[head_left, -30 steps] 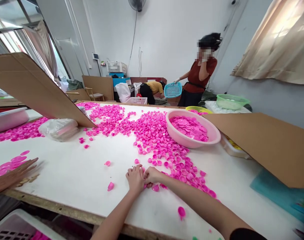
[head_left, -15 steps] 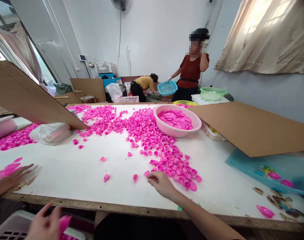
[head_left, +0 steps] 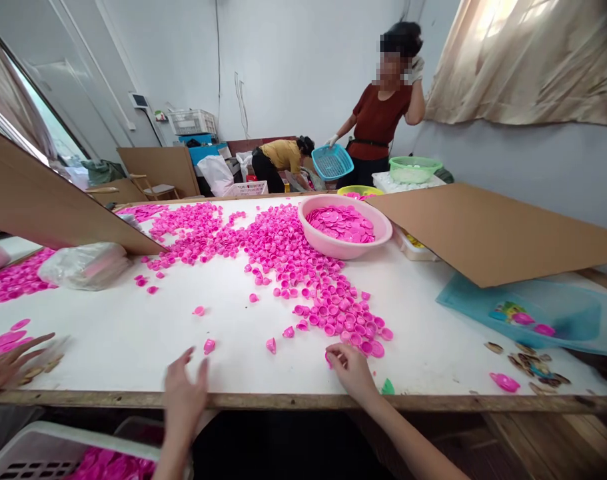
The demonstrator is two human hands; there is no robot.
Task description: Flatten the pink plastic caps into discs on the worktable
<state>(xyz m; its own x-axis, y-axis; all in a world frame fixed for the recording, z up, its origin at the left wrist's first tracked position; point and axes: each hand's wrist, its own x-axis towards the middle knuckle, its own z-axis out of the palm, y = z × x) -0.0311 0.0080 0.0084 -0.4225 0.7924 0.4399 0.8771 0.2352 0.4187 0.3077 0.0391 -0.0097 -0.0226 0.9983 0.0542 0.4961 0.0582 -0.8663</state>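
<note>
A wide spread of pink plastic caps covers the white table. My right hand rests at the near edge of the pile, fingers curled round one pink cap. My left hand hovers over the table's front edge with its fingers apart and nothing in it, close to a loose pink cap. A pink basin full of flat pink discs stands beyond the pile. A white crate holding pink pieces sits below the table at the left.
Cardboard sheets lean over the table at right and left. Another person's hand lies on the table at far left. A clear bag and a blue sheet lie nearby. Two people are at the back, one holding a blue basket.
My left hand came up from the crate below the table, let go of the pink piece and opened over the table edge. My right hand closed on a cap. The view shifted right.
</note>
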